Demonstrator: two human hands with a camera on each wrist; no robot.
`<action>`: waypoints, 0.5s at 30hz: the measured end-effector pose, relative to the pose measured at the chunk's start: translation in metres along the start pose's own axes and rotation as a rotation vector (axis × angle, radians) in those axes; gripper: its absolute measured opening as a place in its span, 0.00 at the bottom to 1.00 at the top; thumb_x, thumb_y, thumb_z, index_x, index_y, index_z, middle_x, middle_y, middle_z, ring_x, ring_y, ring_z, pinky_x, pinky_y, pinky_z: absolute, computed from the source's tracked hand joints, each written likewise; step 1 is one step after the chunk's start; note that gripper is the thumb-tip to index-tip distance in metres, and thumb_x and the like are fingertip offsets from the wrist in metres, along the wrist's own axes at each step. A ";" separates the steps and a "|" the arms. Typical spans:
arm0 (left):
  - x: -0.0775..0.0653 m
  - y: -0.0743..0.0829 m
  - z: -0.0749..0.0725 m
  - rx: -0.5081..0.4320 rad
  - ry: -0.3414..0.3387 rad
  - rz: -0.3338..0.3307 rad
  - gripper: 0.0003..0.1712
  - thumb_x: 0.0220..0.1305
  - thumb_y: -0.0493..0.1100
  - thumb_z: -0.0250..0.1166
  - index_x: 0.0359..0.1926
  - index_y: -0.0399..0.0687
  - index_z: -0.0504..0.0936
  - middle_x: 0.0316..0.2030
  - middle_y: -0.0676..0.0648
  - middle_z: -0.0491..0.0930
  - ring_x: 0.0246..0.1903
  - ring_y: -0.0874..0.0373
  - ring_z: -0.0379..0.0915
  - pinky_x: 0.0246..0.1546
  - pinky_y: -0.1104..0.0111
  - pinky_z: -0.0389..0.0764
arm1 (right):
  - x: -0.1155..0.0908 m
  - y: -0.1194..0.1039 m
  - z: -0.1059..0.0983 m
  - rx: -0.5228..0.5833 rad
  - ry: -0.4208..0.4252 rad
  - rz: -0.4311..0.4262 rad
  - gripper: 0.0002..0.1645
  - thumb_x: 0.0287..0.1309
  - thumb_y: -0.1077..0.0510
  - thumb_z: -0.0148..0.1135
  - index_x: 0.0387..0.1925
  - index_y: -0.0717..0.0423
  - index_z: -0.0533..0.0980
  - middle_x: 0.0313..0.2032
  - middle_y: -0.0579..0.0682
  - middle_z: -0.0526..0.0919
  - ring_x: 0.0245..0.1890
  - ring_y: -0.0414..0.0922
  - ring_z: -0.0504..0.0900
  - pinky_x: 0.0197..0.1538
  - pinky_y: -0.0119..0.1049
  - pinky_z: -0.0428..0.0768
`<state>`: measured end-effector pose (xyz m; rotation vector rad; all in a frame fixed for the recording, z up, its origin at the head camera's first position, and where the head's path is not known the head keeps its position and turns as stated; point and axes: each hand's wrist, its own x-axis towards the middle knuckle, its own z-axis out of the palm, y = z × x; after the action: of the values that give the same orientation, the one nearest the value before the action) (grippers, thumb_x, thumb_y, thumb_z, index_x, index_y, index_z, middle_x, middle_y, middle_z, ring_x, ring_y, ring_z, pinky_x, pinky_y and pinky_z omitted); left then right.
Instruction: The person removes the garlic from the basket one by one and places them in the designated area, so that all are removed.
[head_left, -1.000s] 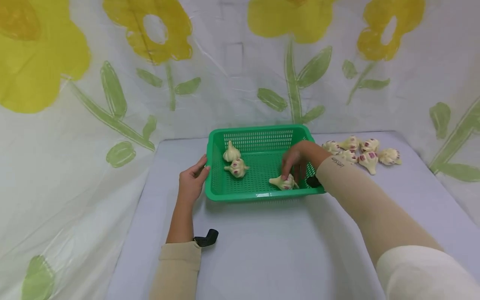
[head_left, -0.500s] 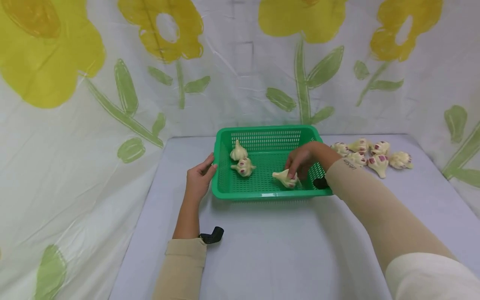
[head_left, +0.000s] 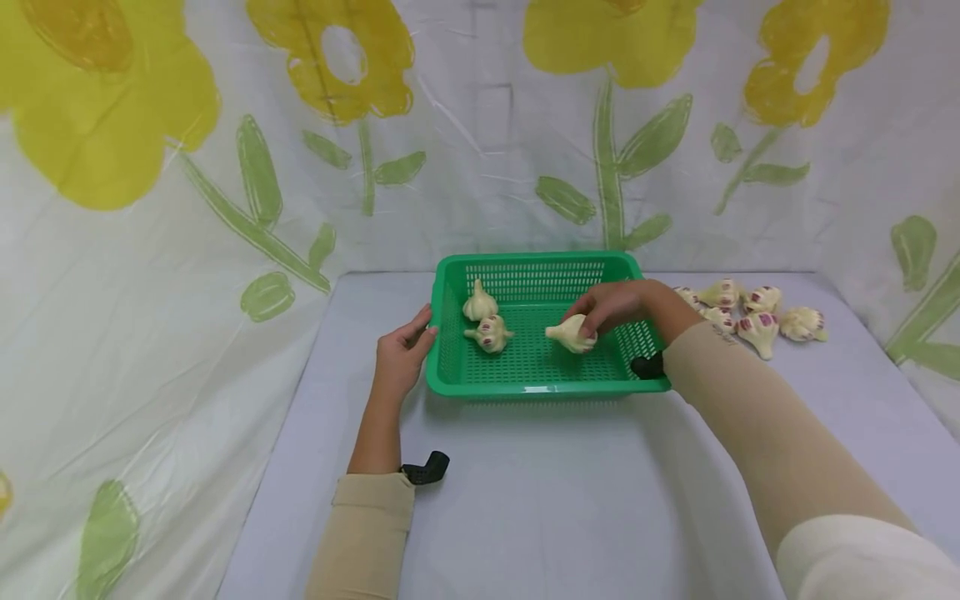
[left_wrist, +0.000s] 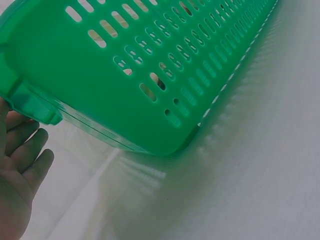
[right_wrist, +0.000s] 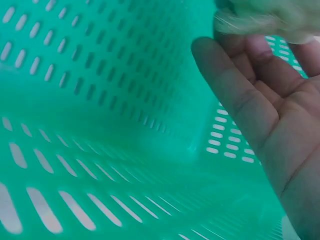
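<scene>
In the head view, my right hand [head_left: 617,305] grips a garlic bulb [head_left: 572,334] over the basket's floor, its stem pointing left. A pale, blurred part of this garlic bulb [right_wrist: 280,17] shows above the fingers in the right wrist view. My left hand [head_left: 401,354] touches the left rim of the green plastic basket [head_left: 525,389]. The left wrist view shows several of this hand's fingers [left_wrist: 31,155] loosely extended beneath the rim, with the thumb hidden. Two more garlic bulbs lie together at the basket's left side, one upper [head_left: 480,303] and one lower [head_left: 491,334].
Several garlic bulbs [head_left: 759,332] lie in a cluster on the table right of the basket, partly behind my right arm. The table [head_left: 547,500] has a pale cover. A white cloth [head_left: 480,192] with painted yellow flowers hangs behind and along the sides.
My right hand has taken hold of the garlic bulb lying at the basket's right front and raised it slightly. My left hand stays at the rim. The head view has shifted a little.
</scene>
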<state>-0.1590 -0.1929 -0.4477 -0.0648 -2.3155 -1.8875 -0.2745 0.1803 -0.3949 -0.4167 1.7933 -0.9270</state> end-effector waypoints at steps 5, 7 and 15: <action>-0.009 0.023 0.000 0.021 -0.009 0.003 0.24 0.70 0.40 0.62 0.63 0.37 0.74 0.65 0.45 0.72 0.67 0.55 0.67 0.66 0.66 0.70 | -0.009 -0.002 -0.001 0.061 0.063 -0.074 0.35 0.56 0.61 0.66 0.65 0.61 0.69 0.51 0.55 0.77 0.47 0.48 0.77 0.62 0.51 0.76; -0.010 0.025 -0.001 0.017 -0.015 0.000 0.24 0.70 0.40 0.62 0.64 0.36 0.74 0.66 0.45 0.72 0.67 0.56 0.67 0.66 0.66 0.70 | -0.013 -0.002 -0.001 0.084 0.090 -0.094 0.35 0.55 0.62 0.66 0.66 0.61 0.69 0.51 0.55 0.76 0.48 0.47 0.76 0.60 0.47 0.78; -0.003 0.005 -0.001 -0.012 -0.017 -0.014 0.25 0.70 0.44 0.63 0.65 0.44 0.74 0.66 0.50 0.71 0.67 0.59 0.66 0.67 0.68 0.69 | -0.028 -0.007 -0.002 0.114 0.175 -0.236 0.33 0.58 0.62 0.65 0.66 0.57 0.71 0.51 0.53 0.77 0.47 0.46 0.77 0.52 0.38 0.82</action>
<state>-0.1557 -0.1924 -0.4429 -0.0658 -2.3217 -1.9154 -0.2656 0.1949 -0.3714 -0.4943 1.8645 -1.2569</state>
